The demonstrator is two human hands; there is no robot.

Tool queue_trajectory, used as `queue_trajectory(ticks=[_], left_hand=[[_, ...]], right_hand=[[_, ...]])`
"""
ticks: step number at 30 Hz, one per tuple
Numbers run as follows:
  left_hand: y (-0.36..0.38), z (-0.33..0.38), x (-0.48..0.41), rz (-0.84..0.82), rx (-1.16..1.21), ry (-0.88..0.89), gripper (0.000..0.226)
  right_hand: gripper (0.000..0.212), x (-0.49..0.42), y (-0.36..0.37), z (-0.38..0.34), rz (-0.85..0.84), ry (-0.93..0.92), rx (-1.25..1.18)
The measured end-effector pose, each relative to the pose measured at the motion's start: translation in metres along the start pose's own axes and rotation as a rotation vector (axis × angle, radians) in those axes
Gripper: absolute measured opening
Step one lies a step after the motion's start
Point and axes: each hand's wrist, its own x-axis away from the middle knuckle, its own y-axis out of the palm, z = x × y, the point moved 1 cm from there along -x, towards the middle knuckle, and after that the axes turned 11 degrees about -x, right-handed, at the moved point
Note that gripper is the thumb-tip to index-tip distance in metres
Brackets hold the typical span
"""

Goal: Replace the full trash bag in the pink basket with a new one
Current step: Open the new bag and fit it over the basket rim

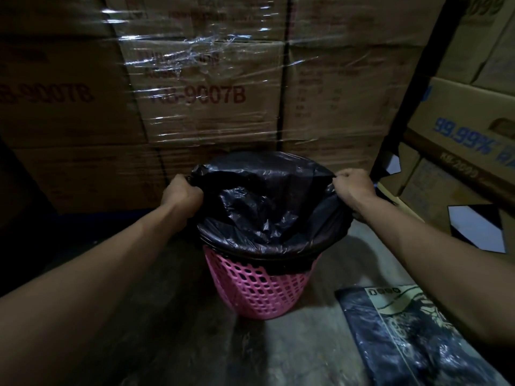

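From the head camera, a pink basket (257, 285) stood on the grey floor (292, 352) in front of big cardboard boxes (206, 101) wrapped in clear plastic. A black trash bag (267, 207) sat in the basket, its edge folded over the rim. The left hand (181, 193) was a tight fist holding the bag's left edge. The right hand (354, 188) was a tight fist holding the right edge. A flat pack of black bags (409, 338) lay on the floor near the basket, to its right.
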Motion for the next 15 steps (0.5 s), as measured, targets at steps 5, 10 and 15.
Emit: queue_trajectory(ticks=[5,10,15], left_hand=[[0.006,-0.003,0.012,-0.066,0.503,-0.092,0.03],[0.007,-0.003,0.024,-0.15,0.939,-0.337,0.029],[0.012,-0.019,0.011,-0.104,1.0,-0.432,0.023]], right_hand=[[0.024,0.011,0.005,0.014,-0.057,0.292,-0.645],[0.029,0.005,0.01,0.021,-0.043,0.379,-0.849],[0.027,0.008,0.005,0.02,0.093,0.414,-0.785]])
